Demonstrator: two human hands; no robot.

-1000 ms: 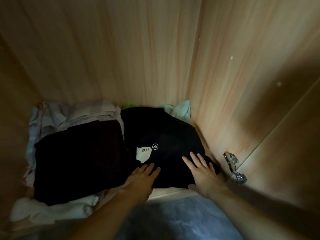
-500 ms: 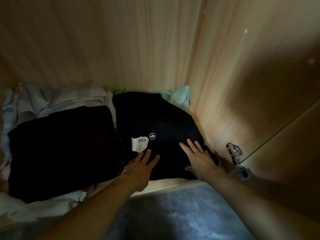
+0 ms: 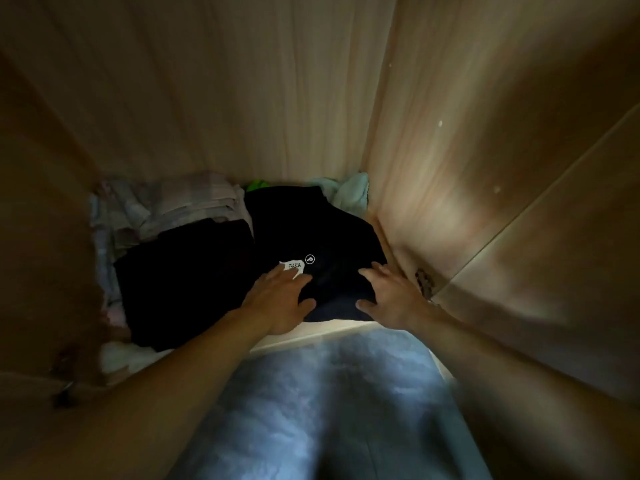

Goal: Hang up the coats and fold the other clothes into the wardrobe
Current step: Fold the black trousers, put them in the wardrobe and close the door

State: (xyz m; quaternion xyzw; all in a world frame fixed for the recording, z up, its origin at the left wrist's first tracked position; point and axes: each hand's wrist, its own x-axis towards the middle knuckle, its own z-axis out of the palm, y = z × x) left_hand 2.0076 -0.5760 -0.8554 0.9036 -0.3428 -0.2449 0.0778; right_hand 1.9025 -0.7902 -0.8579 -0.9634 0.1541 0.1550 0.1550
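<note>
We press our two hands, left hand (image 3: 277, 299) and right hand (image 3: 393, 297), fingers straight, onto one folded black garment (image 3: 311, 230), beside one dark pile (image 3: 187, 275) in the wardrobe (image 3: 242, 98).

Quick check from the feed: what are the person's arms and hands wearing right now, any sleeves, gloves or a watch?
Nothing shows on them. Both forearms are bare for as far as the frame shows; the left hand and right hand have no gloves, and no rings or watch are visible in the dim light.
</note>
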